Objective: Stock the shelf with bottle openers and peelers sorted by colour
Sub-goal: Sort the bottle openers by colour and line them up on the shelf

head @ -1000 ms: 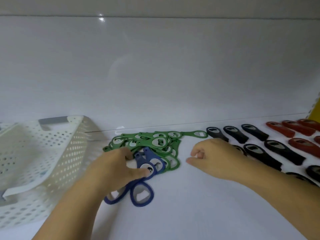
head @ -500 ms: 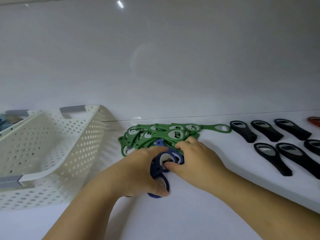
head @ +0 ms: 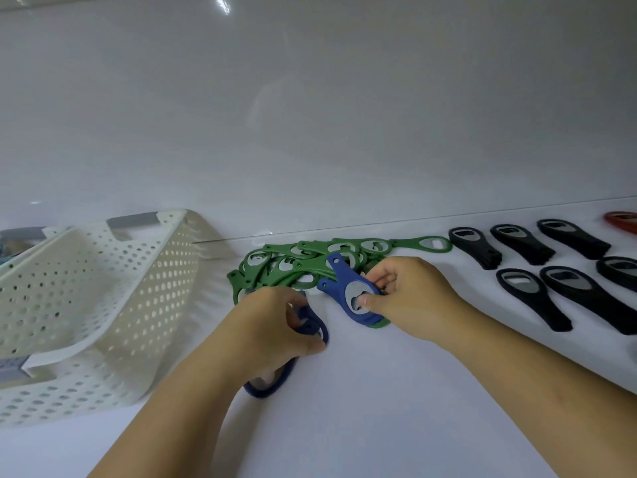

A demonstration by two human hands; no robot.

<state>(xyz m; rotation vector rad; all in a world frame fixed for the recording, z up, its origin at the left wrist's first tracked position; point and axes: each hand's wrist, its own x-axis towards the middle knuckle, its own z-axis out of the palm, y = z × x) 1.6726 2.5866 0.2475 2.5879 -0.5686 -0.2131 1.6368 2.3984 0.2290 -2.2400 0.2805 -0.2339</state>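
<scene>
Blue opener (head: 348,288) — pinched by right hand (head: 410,301); left hand (head: 272,326) grips other blue openers (head: 310,327).

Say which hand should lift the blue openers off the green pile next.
Probably right. The right hand pinches those blue openers by their heads, atop the green pile; the left hand is occupied, gripping another blue bunch.

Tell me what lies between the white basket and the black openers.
Head view: the green opener pile, plus the left hand and right hand, each gripping blue openers.
</scene>
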